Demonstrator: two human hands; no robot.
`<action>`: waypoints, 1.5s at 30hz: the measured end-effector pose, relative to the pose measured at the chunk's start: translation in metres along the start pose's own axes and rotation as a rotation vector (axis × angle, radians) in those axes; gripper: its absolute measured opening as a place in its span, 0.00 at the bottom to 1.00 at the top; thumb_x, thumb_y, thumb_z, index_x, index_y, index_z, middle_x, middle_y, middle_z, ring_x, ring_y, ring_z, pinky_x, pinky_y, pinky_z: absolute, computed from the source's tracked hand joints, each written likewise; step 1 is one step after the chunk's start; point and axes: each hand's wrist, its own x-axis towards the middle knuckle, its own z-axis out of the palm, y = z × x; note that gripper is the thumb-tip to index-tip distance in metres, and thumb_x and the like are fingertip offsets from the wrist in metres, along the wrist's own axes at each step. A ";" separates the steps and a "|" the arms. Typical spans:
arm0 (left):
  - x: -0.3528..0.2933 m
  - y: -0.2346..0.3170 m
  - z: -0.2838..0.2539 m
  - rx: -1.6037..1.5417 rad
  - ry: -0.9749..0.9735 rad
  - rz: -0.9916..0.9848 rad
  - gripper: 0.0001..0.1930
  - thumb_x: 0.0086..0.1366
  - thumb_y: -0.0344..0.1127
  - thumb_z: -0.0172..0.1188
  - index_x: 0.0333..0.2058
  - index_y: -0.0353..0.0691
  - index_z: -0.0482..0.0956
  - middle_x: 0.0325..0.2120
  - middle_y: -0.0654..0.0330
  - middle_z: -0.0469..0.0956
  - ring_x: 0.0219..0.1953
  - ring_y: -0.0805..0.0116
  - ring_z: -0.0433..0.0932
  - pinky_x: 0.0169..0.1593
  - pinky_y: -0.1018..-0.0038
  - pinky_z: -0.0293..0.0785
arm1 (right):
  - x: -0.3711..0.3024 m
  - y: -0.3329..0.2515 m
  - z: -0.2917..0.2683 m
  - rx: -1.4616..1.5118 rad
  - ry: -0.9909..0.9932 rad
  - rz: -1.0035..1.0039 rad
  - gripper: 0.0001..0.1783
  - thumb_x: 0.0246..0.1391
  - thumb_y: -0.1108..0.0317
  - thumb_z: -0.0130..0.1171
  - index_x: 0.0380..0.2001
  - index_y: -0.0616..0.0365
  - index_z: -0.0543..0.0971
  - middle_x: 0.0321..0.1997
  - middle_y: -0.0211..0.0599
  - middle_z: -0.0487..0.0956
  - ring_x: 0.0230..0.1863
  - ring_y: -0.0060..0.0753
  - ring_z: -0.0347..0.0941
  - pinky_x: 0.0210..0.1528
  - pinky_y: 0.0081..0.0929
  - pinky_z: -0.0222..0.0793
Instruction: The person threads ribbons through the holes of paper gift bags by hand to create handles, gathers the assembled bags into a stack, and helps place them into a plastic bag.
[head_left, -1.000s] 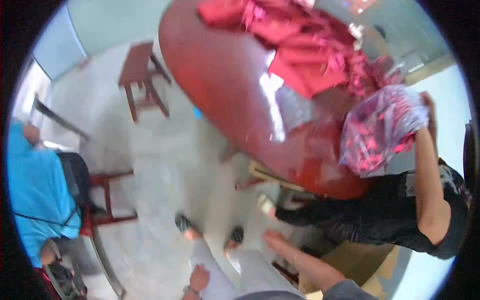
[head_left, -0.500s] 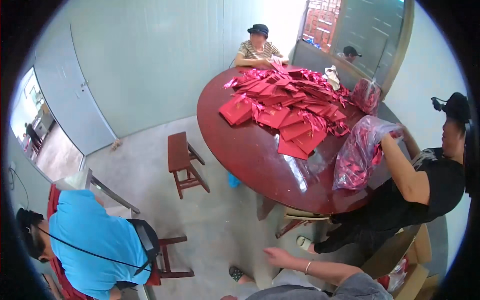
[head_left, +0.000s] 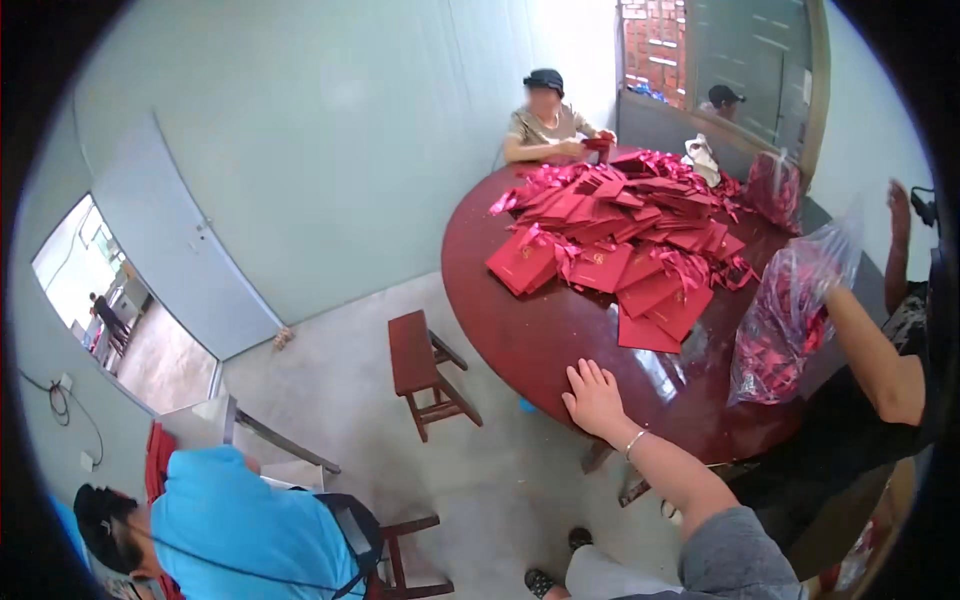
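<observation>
My right hand (head_left: 597, 402), with a bracelet at the wrist, reaches out at the near edge of the round dark red table (head_left: 520, 345). Its fingers are spread, palm down, and nothing is in them. Whether it presses on the tabletop or hovers just over it, I cannot tell. Beyond the fingertips lies a big heap of flat red gift bags (head_left: 640, 225) with pink ribbons; the nearest red bag (head_left: 648, 335) lies at the heap's front edge. My left hand is out of view.
A person at the far side handles a red piece (head_left: 598, 147). At right, a person in black has an arm at a clear plastic sack (head_left: 785, 320) of red items. A wooden stool (head_left: 412, 352) stands left of the table. Someone in blue (head_left: 250, 520) sits lower left.
My right hand has moved forward from above the floor to the table edge, its fingers now spread. The view has shifted. The person in black has raised one hand off the sack.
</observation>
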 end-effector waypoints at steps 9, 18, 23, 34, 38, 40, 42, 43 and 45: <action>0.111 0.132 -0.300 -0.230 1.191 0.375 0.22 0.62 0.27 0.53 0.56 0.28 0.67 0.56 0.40 0.68 0.60 0.44 0.65 0.63 0.58 0.60 | 0.013 -0.004 -0.018 0.120 -0.117 0.028 0.31 0.54 0.57 0.57 0.58 0.61 0.68 0.64 0.54 0.65 0.67 0.52 0.58 0.66 0.47 0.51; 0.251 0.284 -0.534 0.594 1.283 0.449 0.22 0.64 0.37 0.56 0.55 0.38 0.71 0.55 0.44 0.68 0.56 0.45 0.67 0.54 0.55 0.65 | 0.018 0.019 -0.032 0.476 -0.356 0.099 0.35 0.44 0.59 0.65 0.57 0.57 0.71 0.65 0.56 0.64 0.66 0.56 0.58 0.65 0.51 0.50; 0.231 0.271 -0.543 0.585 1.185 0.456 0.23 0.65 0.32 0.53 0.59 0.42 0.69 0.60 0.45 0.65 0.62 0.42 0.62 0.63 0.55 0.56 | 0.023 0.018 -0.029 0.545 -0.315 0.082 0.23 0.48 0.62 0.55 0.50 0.51 0.78 0.58 0.40 0.75 0.61 0.39 0.66 0.60 0.39 0.56; 0.228 0.289 -0.534 0.499 0.996 0.312 0.22 0.72 0.37 0.41 0.61 0.36 0.66 0.65 0.47 0.59 0.68 0.51 0.55 0.69 0.62 0.46 | 0.033 0.032 -0.030 0.498 -0.438 0.026 0.18 0.51 0.59 0.55 0.47 0.40 0.81 0.62 0.35 0.72 0.66 0.38 0.62 0.65 0.39 0.44; 0.226 0.278 -0.539 0.561 0.988 0.302 0.23 0.72 0.38 0.41 0.61 0.36 0.65 0.65 0.46 0.58 0.68 0.51 0.55 0.69 0.62 0.46 | 0.036 0.031 -0.026 0.545 -0.405 0.032 0.17 0.51 0.60 0.55 0.46 0.42 0.81 0.60 0.34 0.73 0.65 0.36 0.62 0.65 0.38 0.45; 0.225 0.276 -0.540 0.552 0.994 0.311 0.23 0.72 0.40 0.43 0.61 0.35 0.66 0.64 0.45 0.59 0.67 0.47 0.55 0.68 0.58 0.47 | 0.035 0.031 -0.026 0.563 -0.423 0.035 0.17 0.52 0.61 0.55 0.46 0.43 0.81 0.60 0.34 0.73 0.66 0.36 0.62 0.65 0.37 0.45; 0.227 0.279 -0.541 0.511 1.007 0.354 0.23 0.70 0.40 0.46 0.60 0.35 0.68 0.63 0.44 0.60 0.66 0.43 0.55 0.67 0.55 0.49 | 0.038 0.033 -0.030 0.587 -0.425 0.050 0.18 0.51 0.65 0.55 0.47 0.48 0.80 0.61 0.36 0.73 0.66 0.38 0.62 0.64 0.36 0.46; 0.228 0.280 -0.541 0.509 1.012 0.366 0.23 0.70 0.40 0.46 0.60 0.35 0.68 0.63 0.44 0.60 0.66 0.43 0.55 0.67 0.55 0.49 | 0.036 0.032 -0.030 0.578 -0.418 0.052 0.18 0.51 0.65 0.55 0.47 0.48 0.80 0.61 0.36 0.73 0.66 0.38 0.62 0.64 0.36 0.46; 0.229 0.279 -0.544 0.465 1.011 0.419 0.23 0.68 0.37 0.48 0.59 0.36 0.68 0.63 0.44 0.60 0.66 0.43 0.56 0.67 0.55 0.49 | 0.032 0.025 -0.030 0.633 -0.338 0.143 0.18 0.51 0.67 0.54 0.47 0.50 0.80 0.62 0.40 0.72 0.67 0.41 0.61 0.64 0.38 0.46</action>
